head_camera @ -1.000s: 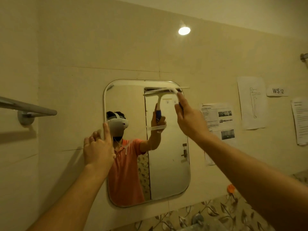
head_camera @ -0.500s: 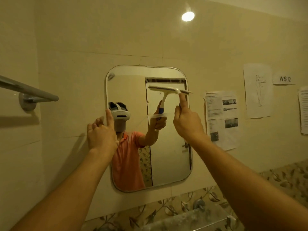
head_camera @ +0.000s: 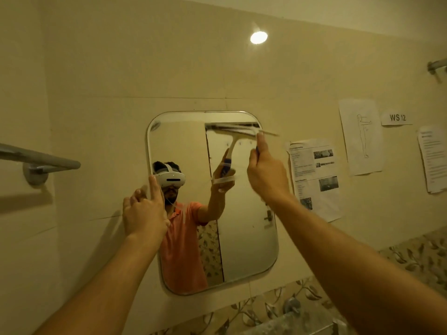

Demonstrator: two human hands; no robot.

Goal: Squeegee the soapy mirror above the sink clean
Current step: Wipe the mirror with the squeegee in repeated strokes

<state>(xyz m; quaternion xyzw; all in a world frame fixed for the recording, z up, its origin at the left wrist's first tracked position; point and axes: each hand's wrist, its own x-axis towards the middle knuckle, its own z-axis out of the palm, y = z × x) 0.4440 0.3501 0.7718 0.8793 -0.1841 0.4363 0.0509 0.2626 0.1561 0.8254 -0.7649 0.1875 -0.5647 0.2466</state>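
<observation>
While the left hand (head_camera: 144, 215) braces the mirror's (head_camera: 249, 238) edge half-curled, the right hand (head_camera: 266, 174) grips the squeegee (head_camera: 268, 133).

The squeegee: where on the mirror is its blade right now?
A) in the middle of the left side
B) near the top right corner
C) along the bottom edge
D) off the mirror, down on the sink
B: the right hand holds the squeegee with its blade lying across the top right part of the mirror, one end sticking out past the right edge.
</observation>
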